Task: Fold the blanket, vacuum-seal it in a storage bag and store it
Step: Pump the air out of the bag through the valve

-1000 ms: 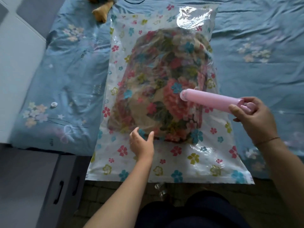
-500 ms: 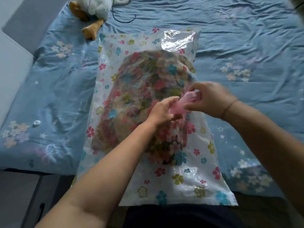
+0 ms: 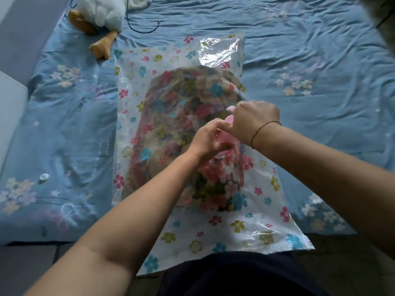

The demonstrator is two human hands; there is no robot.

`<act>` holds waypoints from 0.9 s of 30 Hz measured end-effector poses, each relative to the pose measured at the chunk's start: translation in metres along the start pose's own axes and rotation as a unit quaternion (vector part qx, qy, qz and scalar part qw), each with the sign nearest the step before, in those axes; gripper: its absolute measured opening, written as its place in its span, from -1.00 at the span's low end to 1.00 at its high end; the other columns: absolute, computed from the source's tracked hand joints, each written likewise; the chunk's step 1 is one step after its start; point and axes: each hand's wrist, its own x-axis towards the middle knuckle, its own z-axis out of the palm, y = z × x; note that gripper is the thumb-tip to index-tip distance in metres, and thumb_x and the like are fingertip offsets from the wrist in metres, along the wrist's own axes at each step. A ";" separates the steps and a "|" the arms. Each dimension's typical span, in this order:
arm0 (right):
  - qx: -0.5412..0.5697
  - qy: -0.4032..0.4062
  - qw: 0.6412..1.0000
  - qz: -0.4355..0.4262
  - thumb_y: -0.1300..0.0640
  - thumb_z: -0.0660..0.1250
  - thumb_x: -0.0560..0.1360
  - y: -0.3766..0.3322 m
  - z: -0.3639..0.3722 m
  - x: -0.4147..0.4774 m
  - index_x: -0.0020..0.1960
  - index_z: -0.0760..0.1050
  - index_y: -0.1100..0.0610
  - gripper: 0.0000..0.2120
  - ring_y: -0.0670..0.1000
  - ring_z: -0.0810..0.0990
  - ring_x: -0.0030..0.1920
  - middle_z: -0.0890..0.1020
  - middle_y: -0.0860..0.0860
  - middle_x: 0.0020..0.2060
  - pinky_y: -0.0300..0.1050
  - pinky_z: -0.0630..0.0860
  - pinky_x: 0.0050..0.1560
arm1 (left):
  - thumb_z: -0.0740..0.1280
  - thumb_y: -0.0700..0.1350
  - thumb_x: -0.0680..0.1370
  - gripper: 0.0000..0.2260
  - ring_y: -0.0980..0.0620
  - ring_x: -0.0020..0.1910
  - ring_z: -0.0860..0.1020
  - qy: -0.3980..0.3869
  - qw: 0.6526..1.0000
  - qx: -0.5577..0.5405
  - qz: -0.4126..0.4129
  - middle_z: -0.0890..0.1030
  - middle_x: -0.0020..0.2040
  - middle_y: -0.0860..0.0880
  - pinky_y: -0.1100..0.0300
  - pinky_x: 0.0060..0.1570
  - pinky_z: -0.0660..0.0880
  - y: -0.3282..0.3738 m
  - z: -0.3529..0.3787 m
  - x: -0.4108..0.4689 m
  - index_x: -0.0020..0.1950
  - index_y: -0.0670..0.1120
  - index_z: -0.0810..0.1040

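Blanket bagged, pump gripped at the valve

Blanket [image 3: 183, 133], folded into a lumpy oval of floral fleece, sealed inside storage bag [image 3: 213, 227] lying flat on bed [image 3: 320, 60]. Bag film clear and glossy, printed with small coloured flowers, crinkled and catching glare at far corner; near edge overhanging the bed side and partly covered by dark clothing. Blanket pattern blurred through the plastic, hard to separate from the bag's own print.

Pink pump [image 3: 224, 144] upright over the blanket's middle, smooth plastic, mostly hidden: only slivers showing between the fingers, valve beneath not visible. Left hand [image 3: 210, 139] wrapped round the lower part, right hand [image 3: 254, 118] closed over the top, thin cord bracelet at the wrist. Hands touching each other.

Bedsheet blue, wrinkled, with pale flower motifs. Small white cap [image 3: 44, 177] lying on sheet well left of the bag. Plush toy [image 3: 100, 13], white and fluffy with tan feet, cut off at top edge; thin dark cord [image 3: 143, 29] beside it.
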 end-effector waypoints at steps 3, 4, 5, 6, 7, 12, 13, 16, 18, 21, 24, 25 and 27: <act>0.116 -0.049 0.992 0.010 -0.29 0.34 0.44 0.005 -0.001 -0.008 0.42 0.25 0.06 -0.29 0.19 0.49 0.22 0.42 0.11 0.27 0.02 0.44 0.01 | 0.55 -0.17 0.36 -0.72 -0.03 -0.09 0.61 -0.020 1.000 0.005 0.018 0.66 -0.07 0.03 0.04 -0.04 0.56 -0.004 -0.001 0.002 0.02 -0.04 0.60; 0.143 -0.062 0.988 -0.004 -0.20 0.41 0.42 0.006 -0.002 -0.013 0.44 0.19 0.06 -0.27 0.22 0.48 0.22 0.38 0.12 0.28 0.06 0.46 0.07 | 0.53 -0.16 0.39 -0.68 0.00 -0.09 0.61 -0.035 0.999 0.005 0.019 0.66 -0.05 0.03 0.07 -0.02 0.55 -0.005 -0.002 0.003 0.11 -0.08 0.59; 0.150 -0.068 0.986 -0.021 -0.10 0.43 0.44 0.006 -0.002 -0.017 0.45 0.16 0.04 -0.29 0.23 0.48 0.20 0.36 0.13 0.28 0.06 0.47 0.06 | 0.52 -0.17 0.41 -0.63 0.04 -0.07 0.59 -0.054 0.998 0.013 0.019 0.65 -0.02 0.06 0.13 0.01 0.53 -0.005 -0.004 0.004 0.19 -0.09 0.58; 0.146 -0.063 0.987 -0.038 -0.01 0.40 0.48 0.006 0.000 -0.020 0.44 0.18 0.02 -0.37 0.23 0.50 0.17 0.38 0.12 0.26 0.02 0.46 0.00 | 0.50 -0.18 0.43 -0.60 0.08 -0.05 0.57 -0.073 0.997 0.023 0.022 0.63 0.00 0.07 0.19 0.02 0.48 -0.005 -0.005 0.004 0.25 -0.09 0.55; 0.141 -0.047 0.988 -0.047 0.03 0.34 0.52 0.006 0.002 -0.022 0.41 0.22 0.02 -0.48 0.22 0.52 0.12 0.43 0.12 0.22 -0.03 0.43 -0.09 | 0.50 -0.19 0.44 -0.58 0.09 -0.03 0.56 -0.090 0.995 0.031 0.024 0.62 0.02 0.06 0.20 0.04 0.46 -0.004 -0.006 0.004 0.27 -0.10 0.53; 0.118 0.020 0.992 0.034 -0.18 0.34 0.48 -0.003 0.003 -0.032 0.16 0.35 0.09 -0.57 0.14 0.52 -0.10 0.57 0.09 0.01 -0.10 0.33 -0.23 | 0.54 -0.03 0.37 -0.52 -0.02 0.03 0.57 -0.056 0.997 0.045 0.035 0.57 0.08 -0.04 -0.01 0.02 0.55 0.000 0.002 -0.001 0.22 -0.08 0.50; 0.105 0.030 0.993 0.048 -0.23 0.33 0.47 -0.005 0.003 -0.034 0.15 0.34 0.09 -0.53 0.16 0.55 -0.07 0.59 0.10 0.01 -0.09 0.33 -0.23 | 0.53 0.00 0.38 -0.54 -0.01 -0.02 0.57 -0.035 0.998 0.046 0.030 0.57 0.04 -0.03 -0.01 -0.03 0.55 0.001 0.004 -0.002 0.19 -0.09 0.49; 0.123 0.000 0.991 0.050 -0.20 0.39 0.43 -0.003 0.003 -0.036 0.30 0.29 0.03 -0.43 0.19 0.49 0.18 0.45 0.11 0.20 -0.02 0.43 -0.09 | 0.49 -0.03 0.44 -0.62 -0.06 -0.09 0.60 -0.013 0.999 0.034 0.032 0.63 -0.03 -0.06 -0.01 -0.10 0.55 0.005 0.005 -0.003 0.15 -0.13 0.46; 0.131 -0.029 0.991 0.009 -0.04 0.39 0.48 0.001 0.003 -0.032 0.40 0.25 -0.01 -0.44 0.20 0.42 0.25 0.37 0.10 0.25 0.01 0.45 0.04 | 0.48 -0.08 0.47 -0.57 -0.08 0.02 0.60 -0.038 0.998 0.037 0.042 0.64 0.08 -0.10 0.00 0.00 0.54 0.006 0.004 -0.002 0.28 -0.12 0.45; 0.127 -0.003 0.992 -0.013 -0.02 0.29 0.56 0.005 0.002 -0.027 0.26 0.38 0.05 -0.68 0.17 0.52 0.13 0.46 0.07 0.13 -0.08 0.38 -0.12 | 0.47 -0.11 0.46 -0.53 -0.06 0.13 0.55 -0.061 0.996 0.037 0.054 0.59 0.17 -0.10 0.01 0.11 0.51 0.007 0.004 0.000 0.34 -0.12 0.45; 0.112 0.008 0.993 0.031 -0.28 0.27 0.48 0.002 0.003 -0.024 0.22 0.42 0.07 -0.50 0.12 0.57 0.06 0.56 0.04 0.07 -0.12 0.32 -0.18 | 0.51 -0.01 0.43 -0.60 -0.02 0.05 0.52 -0.027 0.998 0.024 0.045 0.54 0.08 -0.04 0.08 0.00 0.51 0.009 0.008 -0.002 0.19 -0.12 0.52; 0.105 0.005 0.994 0.044 -0.34 0.25 0.46 0.001 0.003 -0.024 0.25 0.41 0.07 -0.43 0.12 0.58 0.07 0.58 0.04 0.08 -0.11 0.34 -0.18 | 0.51 0.01 0.43 -0.61 0.00 -0.02 0.54 -0.010 0.999 0.018 0.033 0.55 0.03 -0.01 0.10 -0.08 0.52 0.010 0.009 -0.002 0.15 -0.10 0.50; 0.124 -0.018 0.990 0.059 -0.34 0.30 0.43 0.002 0.004 -0.019 0.32 0.34 0.08 -0.35 0.12 0.55 0.14 0.52 0.06 0.16 -0.06 0.43 -0.11 | 0.51 0.04 0.43 -0.64 0.01 -0.14 0.57 0.012 1.000 0.012 0.018 0.59 -0.05 0.01 0.15 -0.20 0.50 0.011 0.008 -0.002 0.08 -0.08 0.47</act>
